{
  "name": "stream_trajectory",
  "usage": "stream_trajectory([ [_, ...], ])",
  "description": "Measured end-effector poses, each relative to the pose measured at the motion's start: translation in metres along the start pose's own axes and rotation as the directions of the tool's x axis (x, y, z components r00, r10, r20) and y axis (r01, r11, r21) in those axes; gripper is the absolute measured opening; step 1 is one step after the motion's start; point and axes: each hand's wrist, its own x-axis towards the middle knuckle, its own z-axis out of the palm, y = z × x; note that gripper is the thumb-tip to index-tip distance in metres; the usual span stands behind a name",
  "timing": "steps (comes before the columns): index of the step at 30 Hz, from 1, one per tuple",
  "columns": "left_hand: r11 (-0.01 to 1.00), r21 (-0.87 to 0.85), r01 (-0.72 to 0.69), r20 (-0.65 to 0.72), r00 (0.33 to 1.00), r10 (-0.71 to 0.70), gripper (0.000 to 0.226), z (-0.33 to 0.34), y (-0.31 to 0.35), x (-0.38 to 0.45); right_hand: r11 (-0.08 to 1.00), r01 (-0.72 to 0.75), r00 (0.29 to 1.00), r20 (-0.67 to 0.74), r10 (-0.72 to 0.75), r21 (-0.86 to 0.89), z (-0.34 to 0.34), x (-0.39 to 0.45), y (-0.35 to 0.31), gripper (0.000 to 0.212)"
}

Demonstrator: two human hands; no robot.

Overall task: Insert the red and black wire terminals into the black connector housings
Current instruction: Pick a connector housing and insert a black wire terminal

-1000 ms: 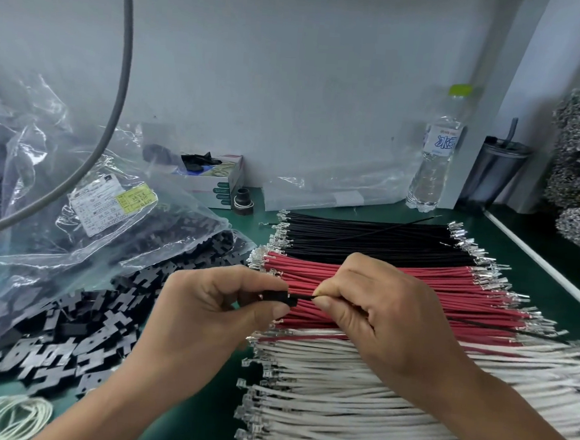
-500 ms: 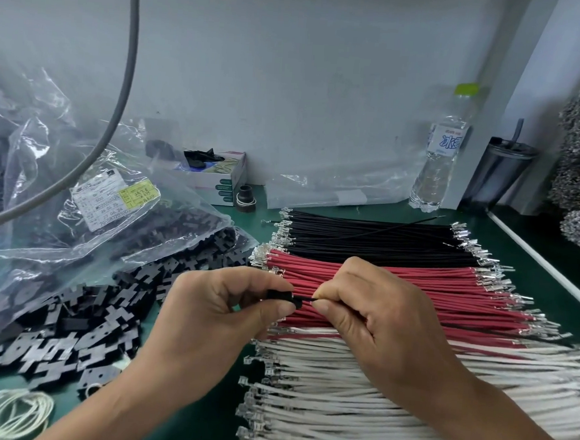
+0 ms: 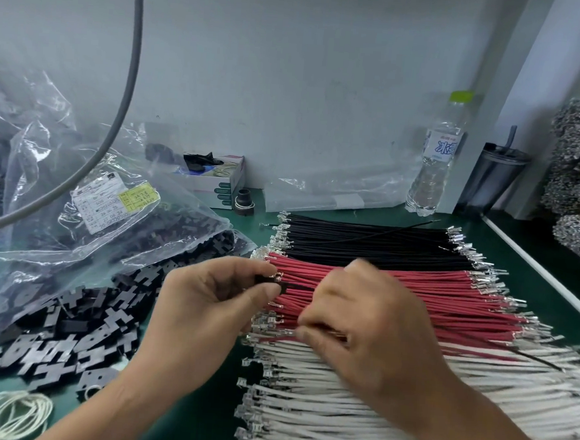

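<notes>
One small black connector housing (image 3: 266, 280) sat pinched between thumb and forefinger of our left hand (image 3: 207, 303), its open end facing right, a thin black wire (image 3: 297, 285) running from it toward our right hand (image 3: 359, 331). That right grip had its fingers curled down onto the red wires (image 3: 447, 299), at their terminal ends; we could not tell whether it pinched one. Loose housings (image 3: 67, 335) lay heaped on the green worktop (image 3: 199, 419), left of our grip.
</notes>
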Motion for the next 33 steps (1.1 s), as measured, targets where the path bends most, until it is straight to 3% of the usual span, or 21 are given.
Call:
stream_trajectory([
  [2,0.997,-0.056,0.055,-0.009,0.998,-0.055,0.025,0.001,-0.001,0.0,0.999,-0.043,0.989,0.145,0.04,0.02,0.004,-0.001,-0.003,0.012],
  [8,0.983,-0.126,0.133,-0.029,0.99,-0.137,0.021,0.0,0.001,0.002,0.995,-0.064,0.982,0.184,0.05,0.071,-0.004,0.002,0.002,0.006],
  [12,0.954,-0.221,0.201,0.017,0.979,-0.202,0.025,-0.003,0.005,0.003,0.962,-0.149,0.987,0.088,0.132,0.229,-0.021,0.001,0.014,0.019],
  [16,0.864,-0.359,0.353,0.175,0.935,-0.309,0.036,-0.006,0.008,0.004,0.951,-0.193,0.98,-0.004,0.2,0.241,-0.022,-0.004,0.013,0.012],
  [20,0.823,-0.392,0.411,0.225,0.91,-0.347,0.034,-0.006,0.008,0.005,0.913,-0.232,0.963,-0.052,0.264,0.336,-0.019,-0.011,0.012,0.015],
  [25,0.799,-0.409,0.44,0.275,0.895,-0.352,0.03,-0.009,0.006,0.005,0.913,-0.211,0.955,-0.125,0.269,0.35,-0.019,-0.01,0.01,0.001],
  [28,0.79,-0.407,0.459,0.317,0.882,-0.35,0.041,-0.008,0.007,0.004,0.903,-0.207,0.955,-0.123,0.27,0.376,-0.017,-0.011,0.01,0.001],
  [33,0.768,-0.426,0.479,0.345,0.87,-0.351,0.04,-0.006,0.01,0.003,0.91,-0.161,0.962,-0.144,0.231,0.382,-0.017,-0.011,0.008,0.003],
])
